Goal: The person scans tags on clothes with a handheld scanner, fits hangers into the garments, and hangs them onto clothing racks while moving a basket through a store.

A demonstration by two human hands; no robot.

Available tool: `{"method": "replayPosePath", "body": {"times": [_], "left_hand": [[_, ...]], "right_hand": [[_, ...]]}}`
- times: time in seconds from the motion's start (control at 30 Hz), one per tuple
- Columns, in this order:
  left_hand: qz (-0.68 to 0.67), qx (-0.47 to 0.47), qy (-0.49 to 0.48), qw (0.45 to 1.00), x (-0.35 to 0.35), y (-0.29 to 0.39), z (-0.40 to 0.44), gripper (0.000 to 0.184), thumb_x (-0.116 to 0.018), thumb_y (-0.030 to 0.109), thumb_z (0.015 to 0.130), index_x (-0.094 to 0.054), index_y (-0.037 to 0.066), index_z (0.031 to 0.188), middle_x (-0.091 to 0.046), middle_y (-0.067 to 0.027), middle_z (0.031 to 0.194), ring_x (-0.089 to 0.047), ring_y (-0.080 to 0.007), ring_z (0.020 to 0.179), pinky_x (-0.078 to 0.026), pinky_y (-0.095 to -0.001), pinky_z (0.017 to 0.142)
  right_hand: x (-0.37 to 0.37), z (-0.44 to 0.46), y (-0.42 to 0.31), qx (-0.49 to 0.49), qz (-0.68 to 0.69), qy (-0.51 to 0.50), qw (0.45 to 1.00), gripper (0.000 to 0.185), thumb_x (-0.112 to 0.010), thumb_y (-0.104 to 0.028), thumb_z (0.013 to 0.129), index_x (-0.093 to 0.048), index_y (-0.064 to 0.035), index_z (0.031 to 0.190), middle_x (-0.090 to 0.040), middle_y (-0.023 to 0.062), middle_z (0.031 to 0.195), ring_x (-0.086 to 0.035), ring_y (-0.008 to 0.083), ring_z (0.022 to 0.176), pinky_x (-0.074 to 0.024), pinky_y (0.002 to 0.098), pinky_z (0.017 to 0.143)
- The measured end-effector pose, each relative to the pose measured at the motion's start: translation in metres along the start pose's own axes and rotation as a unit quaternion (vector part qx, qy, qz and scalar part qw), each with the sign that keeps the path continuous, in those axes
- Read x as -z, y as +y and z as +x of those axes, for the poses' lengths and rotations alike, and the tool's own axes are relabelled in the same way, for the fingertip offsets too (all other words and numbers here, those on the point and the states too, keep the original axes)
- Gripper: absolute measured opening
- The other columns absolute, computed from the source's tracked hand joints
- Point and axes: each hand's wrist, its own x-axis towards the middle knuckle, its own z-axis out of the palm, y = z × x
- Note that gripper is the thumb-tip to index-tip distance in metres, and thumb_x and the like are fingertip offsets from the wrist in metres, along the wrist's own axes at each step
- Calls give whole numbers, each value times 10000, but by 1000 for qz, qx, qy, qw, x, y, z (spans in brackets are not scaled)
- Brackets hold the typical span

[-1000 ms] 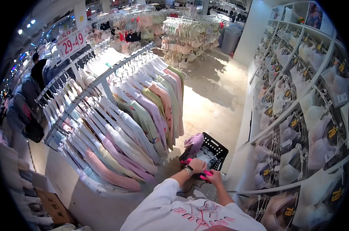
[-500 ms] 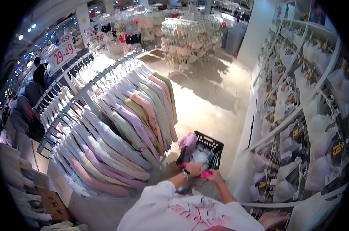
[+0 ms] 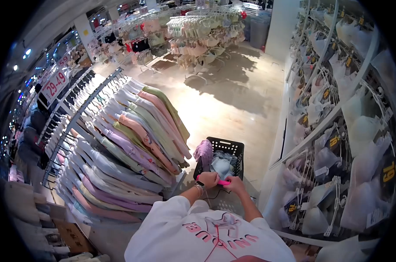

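Pink at the handle [image 3: 224, 182], gripped by curled fingers of left hand [image 3: 209, 179] and right hand [image 3: 236, 185]; liable, if tilted, to drop lilac garment [image 3: 203, 150] over basket [image 3: 238, 149] rim.

Pale floor [image 3: 250, 105], sunlit in patches.

- White top [image 3: 206, 236], pretty loose fit, with bunched folds around the shoulders
- Curved row of chunky lettering [image 3: 219, 239] across it, dark and pink, some sketchy line art [image 3: 222, 221] on the far side of it
- Thin reddish cord [image 3: 218, 243] forking down the middle
- Sleeves [image 3: 177, 208] are white too, forearms bare below them
- Dark-faced watch [image 3: 201, 184] on the left wrist, slim pale bracelet [image 3: 199, 189] right by it
- Left hand [image 3: 209, 179] and right hand [image 3: 235, 185] are both bare
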Motion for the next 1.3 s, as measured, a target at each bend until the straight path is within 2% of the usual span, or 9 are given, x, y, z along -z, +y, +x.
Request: {"method": "replayPosePath", "body": {"times": [0.23,0.37,0.5,0.87,0.9,1.0,1.1,1.2,1.3], "left_hand": [[-4,20,9,1000,1,-3,31,238,-540,276,850,-582,99,696,-606,-114,612,-602,-318,539,-478,-439,510],[1,22,17,1000,-4,-15,56,238,-552,273,837,-580,95,682,-605,-117,593,-601,-313,521,-481,-437,504],[-17,8,26,999,-19,-42,84,236,-571,258,820,-566,89,655,-589,-124,594,-590,-325,531,-467,-445,491],[-78,-31,36,996,-20,-96,186,247,-566,249,825,-548,91,636,-566,-119,552,-576,-315,492,-453,-430,470],[-70,-25,9,997,-22,-101,193,257,-562,264,831,-559,89,643,-570,-119,548,-578,-315,489,-456,-434,481],[-77,-39,-3,996,-21,-112,215,271,-560,278,834,-573,76,654,-575,-125,540,-579,-311,481,-458,-432,485],[-87,-32,9,996,-27,-114,229,265,-570,272,834,-560,87,645,-571,-105,548,-573,-296,484,-446,-419,477],[-84,-21,9,996,-32,-117,244,264,-574,271,838,-552,97,640,-564,-94,548,-566,-289,484,-438,-410,479],[-93,-26,2,995,-34,-120,261,262,-572,270,837,-551,96,642,-563,-97,547,-561,-294,481,-439,-412,486]], "right_hand": [[11,37,21,-4,18,-14,1000,443,-784,-328,563,-687,-90,923,-662,142,714,-663,290,674,-531,376,647],[19,59,29,18,6,-7,1000,352,-780,-228,585,-697,-61,883,-659,129,692,-658,235,623,-516,321,616],[20,90,34,27,29,27,999,271,-763,-163,622,-685,-50,856,-657,131,685,-651,227,609,-503,316,597],[43,174,28,-11,25,52,998,265,-767,-176,643,-670,-39,849,-632,119,644,-599,199,554,-454,314,539],[46,184,27,-5,16,62,998,261,-764,-173,646,-667,-38,846,-625,115,635,-592,196,548,-449,313,534],[55,200,25,-46,11,44,998,262,-752,-212,640,-672,-53,832,-639,143,679,-628,275,593,-483,346,568],[66,213,17,-53,-11,56,997,254,-748,-199,640,-665,-51,828,-635,137,670,-617,271,579,-476,343,556],[71,225,21,-26,-12,71,997,219,-744,-182,649,-655,-57,805,-590,106,598,-563,215,519,-421,326,510],[81,240,30,-25,-17,64,997,210,-739,-182,647,-652,-61,794,-592,107,600,-570,246,528,-434,333,516]]}}
